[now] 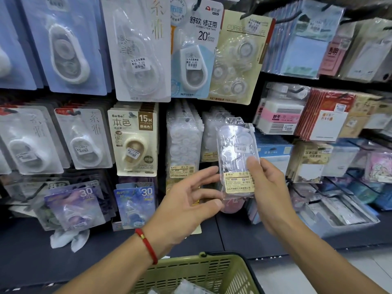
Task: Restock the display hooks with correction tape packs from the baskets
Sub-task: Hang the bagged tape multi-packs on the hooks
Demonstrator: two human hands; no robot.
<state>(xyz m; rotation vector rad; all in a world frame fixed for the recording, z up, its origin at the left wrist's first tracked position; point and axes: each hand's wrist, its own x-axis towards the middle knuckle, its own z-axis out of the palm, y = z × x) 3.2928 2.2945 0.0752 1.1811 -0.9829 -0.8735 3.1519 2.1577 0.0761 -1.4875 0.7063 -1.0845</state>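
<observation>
Right hand (267,188) gripping a clear correction tape pack (237,158) by its lower right edge, thumb across the front, fingers behind, pack held upright in front of the display. Left hand (186,205) spread wide and empty, fingertips just beside the pack's lower left edge near its yellow label, red cord bracelet (146,245) around the wrist. Directly behind the held pack, a row of like clear packs (183,143) hanging on a hook, a second row partly hidden behind the one in hand. To the left, carded correction tapes: a beige 15M card (133,141), white-carded ones further left, blue 30 cards (135,205) lower down. Above, larger carded tapes, among them a blue-and-white 20 card (194,52) and a cream one with several clear rollers (237,58). To the right, shelves of sticky notes and stationery packs (301,52). Below the forearms, green plastic basket (201,272) at the bottom edge, with clear-wrapped packs partly visible inside.
</observation>
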